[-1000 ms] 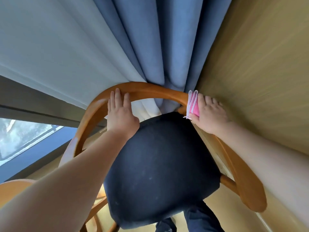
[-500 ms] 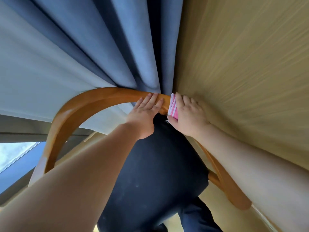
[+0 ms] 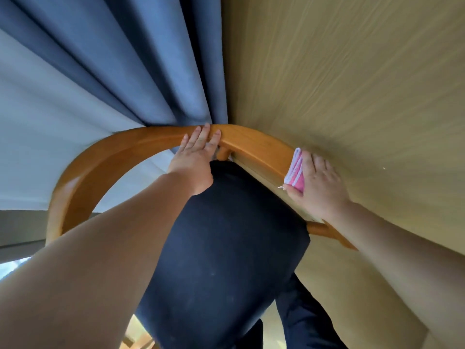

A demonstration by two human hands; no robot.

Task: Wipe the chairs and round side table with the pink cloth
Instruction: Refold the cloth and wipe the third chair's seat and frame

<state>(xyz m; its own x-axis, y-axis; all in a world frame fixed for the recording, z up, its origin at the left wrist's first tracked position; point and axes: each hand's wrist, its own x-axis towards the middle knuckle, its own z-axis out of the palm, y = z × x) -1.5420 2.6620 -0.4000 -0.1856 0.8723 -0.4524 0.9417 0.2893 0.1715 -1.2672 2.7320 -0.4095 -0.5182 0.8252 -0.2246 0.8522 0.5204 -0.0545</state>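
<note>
A wooden chair with a curved orange-brown backrest rail point(image 3: 120, 152) and a dark navy seat cushion point(image 3: 221, 248) fills the middle of the head view. My left hand point(image 3: 196, 159) lies flat on the top middle of the rail, fingers together, holding nothing. My right hand point(image 3: 317, 187) presses the folded pink cloth point(image 3: 295, 172) against the right part of the rail, next to the wall. The round side table is out of view.
Blue curtains point(image 3: 151, 59) and a pale sheer curtain point(image 3: 50, 137) hang behind the chair. A beige wood-grain wall point(image 3: 352, 84) stands tight against the chair's right side. My dark trouser legs point(image 3: 302, 321) show below the seat.
My right hand has slid the pink cloth rightward and down along the rail, away from my left hand. The left hand stays on the rail's top. The view has swung slightly.
</note>
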